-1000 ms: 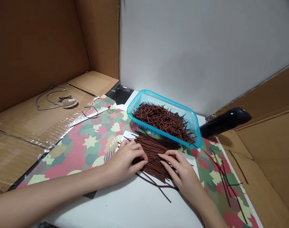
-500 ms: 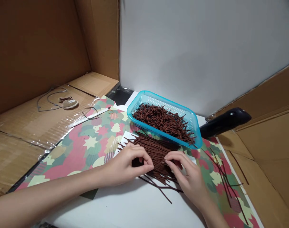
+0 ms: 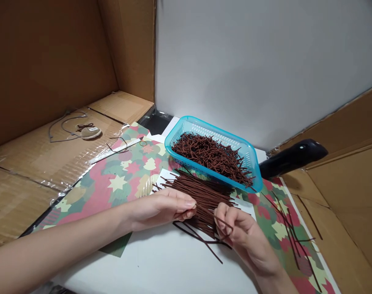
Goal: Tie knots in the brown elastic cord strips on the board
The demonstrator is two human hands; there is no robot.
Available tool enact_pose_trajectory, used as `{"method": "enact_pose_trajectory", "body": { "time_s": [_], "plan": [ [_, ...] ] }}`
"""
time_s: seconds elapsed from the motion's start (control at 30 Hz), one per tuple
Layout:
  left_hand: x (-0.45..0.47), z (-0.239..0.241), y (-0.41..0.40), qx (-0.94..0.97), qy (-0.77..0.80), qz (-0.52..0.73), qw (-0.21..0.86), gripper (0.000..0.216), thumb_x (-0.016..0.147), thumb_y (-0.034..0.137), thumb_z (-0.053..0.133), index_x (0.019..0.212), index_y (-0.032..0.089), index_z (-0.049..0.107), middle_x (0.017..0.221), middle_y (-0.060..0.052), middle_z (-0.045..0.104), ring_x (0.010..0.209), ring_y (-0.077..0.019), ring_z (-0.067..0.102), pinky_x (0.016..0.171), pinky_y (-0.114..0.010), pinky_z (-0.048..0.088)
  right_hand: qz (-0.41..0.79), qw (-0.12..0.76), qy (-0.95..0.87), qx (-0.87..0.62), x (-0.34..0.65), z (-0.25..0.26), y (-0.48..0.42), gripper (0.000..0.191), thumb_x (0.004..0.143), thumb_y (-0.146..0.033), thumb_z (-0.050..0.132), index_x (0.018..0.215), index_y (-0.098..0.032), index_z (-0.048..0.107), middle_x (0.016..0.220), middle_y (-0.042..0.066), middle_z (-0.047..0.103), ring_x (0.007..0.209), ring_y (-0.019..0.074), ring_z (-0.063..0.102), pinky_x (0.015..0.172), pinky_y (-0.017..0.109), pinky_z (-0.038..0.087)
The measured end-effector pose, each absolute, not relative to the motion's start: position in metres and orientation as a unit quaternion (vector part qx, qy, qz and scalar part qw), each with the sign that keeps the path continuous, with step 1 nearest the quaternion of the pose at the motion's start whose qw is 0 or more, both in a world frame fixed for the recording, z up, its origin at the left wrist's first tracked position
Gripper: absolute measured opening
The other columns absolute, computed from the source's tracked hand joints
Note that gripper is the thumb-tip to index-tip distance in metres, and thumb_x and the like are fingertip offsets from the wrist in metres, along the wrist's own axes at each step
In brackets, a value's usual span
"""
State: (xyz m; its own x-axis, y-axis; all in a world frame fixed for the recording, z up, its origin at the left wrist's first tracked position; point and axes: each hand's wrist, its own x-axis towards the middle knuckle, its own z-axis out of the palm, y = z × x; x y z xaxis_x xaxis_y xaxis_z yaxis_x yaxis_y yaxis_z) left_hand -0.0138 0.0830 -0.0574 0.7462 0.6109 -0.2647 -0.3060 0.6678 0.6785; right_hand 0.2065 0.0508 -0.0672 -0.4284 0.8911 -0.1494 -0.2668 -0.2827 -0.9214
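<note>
My left hand (image 3: 164, 210) pinches one end of a thin brown cord (image 3: 208, 214) between thumb and fingers. At the cord's other end, my right hand (image 3: 250, 239) is closed on it, its fingers curled and the tip lying across them. Both hands are above a layer of long brown cords (image 3: 198, 188) laid side by side on white sheets. Behind that layer stands a blue plastic basket (image 3: 186, 164) filled with a tangle of short brown cord pieces (image 3: 210, 157). A few loose cords (image 3: 198, 237) cross each other in front of the layer, partly behind my right hand.
Several long cords (image 3: 291, 232) lie on the patterned paper (image 3: 112, 196) at the right. A black handle (image 3: 296, 157) juts out beside the basket. On the cardboard at the left rest a beige pouch-like item (image 3: 91, 132) with a brown bow and a grey wire-like loop (image 3: 63, 141).
My right hand has turned, its curled fingers now facing up with the cord across them. My left thumb has straightened along the fingers. The cord between my hands shows more plainly.
</note>
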Motion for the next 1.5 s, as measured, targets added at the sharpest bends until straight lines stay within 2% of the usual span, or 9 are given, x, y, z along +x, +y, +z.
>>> {"method": "enact_pose_trajectory", "body": {
  "time_s": [0.27,0.37,0.47,0.67,0.87,1.07,1.3,1.43,1.5],
  "plan": [
    [-0.011,-0.062,0.083,0.293,0.255,0.255,0.885,0.021,0.073,0.026,0.07,0.061,0.012,0.061,0.062,0.001,0.051,0.061,-0.0108,0.039,0.06,-0.025,0.028,0.763,0.471,-0.29,-0.335,0.201,-0.074,0.046,0.02,0.06,-0.035,0.082,0.063,-0.025,0.065,0.085,0.004,0.059,0.074,0.019,0.05,0.066,0.03,0.044],
    [-0.012,-0.063,0.083,0.279,0.251,0.241,0.895,0.02,0.073,0.026,0.071,0.061,0.012,0.062,0.063,0.001,0.052,0.062,-0.0107,0.04,0.06,-0.025,0.029,0.772,0.467,-0.303,-0.308,0.2,-0.075,0.044,0.016,0.064,-0.033,0.081,0.066,-0.026,0.067,0.082,0.002,0.063,0.074,0.0175,0.051,0.069,0.029,0.043],
    [-0.012,-0.063,0.081,0.26,0.242,0.235,0.905,0.02,0.071,0.028,0.073,0.064,0.012,0.065,0.064,0.001,0.055,0.064,-0.0105,0.043,0.062,-0.024,0.031,0.767,0.449,-0.372,-0.269,0.198,-0.078,0.045,0.009,0.072,-0.03,0.076,0.069,-0.026,0.068,0.074,0.0,0.063,0.07,0.0152,0.05,0.065,0.026,0.04],
    [-0.009,-0.067,0.075,0.254,0.225,0.278,0.899,0.03,0.068,0.035,0.077,0.082,0.009,0.072,0.085,-0.005,0.063,0.072,-0.0107,0.047,0.067,-0.022,0.035,0.748,0.42,-0.427,-0.286,0.192,-0.08,0.046,0.004,0.077,-0.027,0.072,0.074,-0.026,0.07,0.074,-0.001,0.065,0.07,0.0133,0.053,0.072,0.026,0.04],
    [-0.004,-0.071,0.071,0.246,0.24,0.289,0.894,0.024,0.067,0.032,0.079,0.074,0.011,0.07,0.072,-0.002,0.063,0.065,-0.0091,0.05,0.066,-0.022,0.037,0.726,0.403,-0.466,-0.305,0.189,-0.081,0.042,0.004,0.08,-0.029,0.069,0.079,-0.025,0.07,0.078,0.0,0.067,0.08,0.0151,0.057,0.08,0.028,0.042],
    [0.0,-0.073,0.069,0.318,0.301,0.314,0.842,0.023,0.069,0.032,0.076,0.078,0.013,0.068,0.074,-0.003,0.069,0.072,-0.0129,0.06,0.073,-0.025,0.042,0.681,0.444,-0.472,-0.341,0.187,-0.084,0.043,0.003,0.08,-0.026,0.069,0.079,-0.027,0.07,0.077,-0.001,0.067,0.075,0.0132,0.059,0.072,0.024,0.046],
    [0.0,-0.07,0.068,0.356,0.337,0.346,0.8,0.016,0.07,0.024,0.076,0.08,0.012,0.07,0.073,-0.002,0.072,0.07,-0.0111,0.064,0.069,-0.021,0.046,0.619,0.446,-0.516,-0.389,0.186,-0.082,0.044,0.009,0.075,-0.02,0.073,0.076,-0.028,0.075,0.073,-0.001,0.072,0.073,0.0142,0.061,0.07,0.024,0.049],
    [0.001,-0.072,0.067,0.343,0.34,0.35,0.803,0.02,0.067,0.019,0.077,0.085,0.014,0.071,0.072,-0.002,0.073,0.066,-0.0108,0.065,0.068,-0.021,0.048,0.627,0.435,-0.504,-0.405,0.187,-0.079,0.042,0.01,0.071,-0.019,0.076,0.075,-0.027,0.074,0.067,-0.001,0.07,0.066,0.0135,0.059,0.064,0.024,0.047],
    [0.001,-0.074,0.067,0.348,0.337,0.345,0.804,0.016,0.067,0.019,0.078,0.081,0.014,0.072,0.071,-0.002,0.073,0.065,-0.0105,0.065,0.066,-0.02,0.048,0.64,0.426,-0.484,-0.419,0.187,-0.078,0.041,0.012,0.068,-0.018,0.078,0.075,-0.026,0.072,0.066,-0.002,0.068,0.065,0.0127,0.059,0.062,0.024,0.046]
  ]
}}
